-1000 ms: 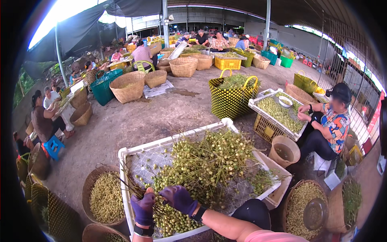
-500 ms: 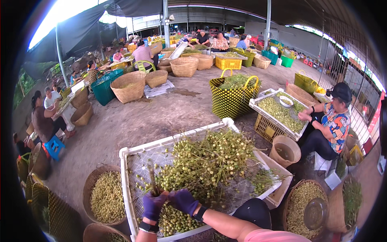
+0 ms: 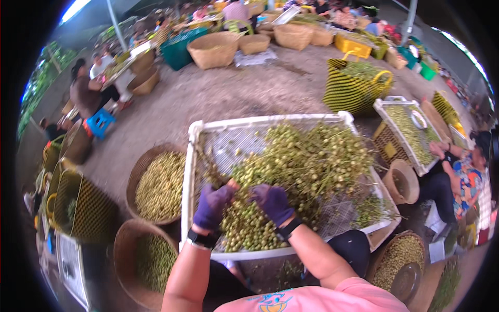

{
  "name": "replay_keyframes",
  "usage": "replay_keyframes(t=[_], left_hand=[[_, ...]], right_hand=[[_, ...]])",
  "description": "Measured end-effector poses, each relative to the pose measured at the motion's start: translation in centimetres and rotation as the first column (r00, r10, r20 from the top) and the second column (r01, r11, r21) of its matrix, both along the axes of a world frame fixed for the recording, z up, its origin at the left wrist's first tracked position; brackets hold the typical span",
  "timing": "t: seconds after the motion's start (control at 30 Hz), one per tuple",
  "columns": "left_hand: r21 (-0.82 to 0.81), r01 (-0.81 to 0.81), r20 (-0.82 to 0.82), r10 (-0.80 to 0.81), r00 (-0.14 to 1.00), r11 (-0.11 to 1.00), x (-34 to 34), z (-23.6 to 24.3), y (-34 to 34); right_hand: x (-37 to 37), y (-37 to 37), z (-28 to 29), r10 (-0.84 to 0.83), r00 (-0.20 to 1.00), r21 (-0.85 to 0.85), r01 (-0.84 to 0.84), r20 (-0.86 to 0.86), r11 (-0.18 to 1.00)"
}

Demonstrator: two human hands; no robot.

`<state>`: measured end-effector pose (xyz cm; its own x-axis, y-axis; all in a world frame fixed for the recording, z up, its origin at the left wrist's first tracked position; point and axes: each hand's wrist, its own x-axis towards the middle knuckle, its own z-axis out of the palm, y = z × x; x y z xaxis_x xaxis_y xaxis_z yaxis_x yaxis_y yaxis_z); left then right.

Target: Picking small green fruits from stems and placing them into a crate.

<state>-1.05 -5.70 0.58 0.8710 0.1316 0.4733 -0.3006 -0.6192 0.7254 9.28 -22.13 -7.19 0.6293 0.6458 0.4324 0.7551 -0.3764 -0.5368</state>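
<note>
Round green-gold fruit [image 3: 306, 156] lies heaped on a meshed white tray [image 3: 223, 145], the left hand [image 3: 212, 207] clenched around thin brown stems [image 3: 210, 170] above its left side, the right hand [image 3: 272, 204] curled, its grip unclear.

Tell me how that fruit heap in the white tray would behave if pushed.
The fruit heap would probably shift in clumps, since thin stems tangle through it. Loose fruits look small and round, so they may roll.

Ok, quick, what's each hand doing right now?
Left hand: closed, holding stems.
Right hand: by the fruit, too blurred to tell if it's open or holding anything.
</note>
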Motion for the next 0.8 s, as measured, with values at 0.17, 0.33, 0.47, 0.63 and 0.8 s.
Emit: replay_keyframes(t=[0.17, 0.33, 0.47, 0.63, 0.8], left_hand=[[-0.504, -0.121, -0.272, -0.025, 0.962, 0.855, -0.2, 2.3, -0.2], [-0.710, -0.233, -0.366, -0.066, 0.928, 0.664, 0.0, 1.0, 1.0], [-0.668, -0.279, -0.374, 0.013, 0.927, 0.690, 0.4, 1.3, 0.9], [-0.656, -0.312, -0.408, 0.025, 0.913, 0.688, 0.0, 2.2, 1.5], [-0.694, -0.141, -0.418, -0.235, 0.878, 0.707, -0.3, 2.1, 0.7]], right_hand=[[0.7, 0.1, 0.0, -0.003, 0.993, 0.055, -0.004, 0.120, 0.998], [0.3, -0.1, 3.2, -0.069, 0.997, -0.250, 0.056, -0.044, 0.967], [1.1, -0.9, 2.7, -0.142, 0.989, -0.420, 0.143, 0.035, 0.896], [1.7, -1.0, 3.7, -0.082, 0.961, -0.108, 0.114, 0.263, 0.988], [-0.1, 1.0, 7.7, 0.233, 0.972, 0.331, -0.217, -0.009, 0.918]])
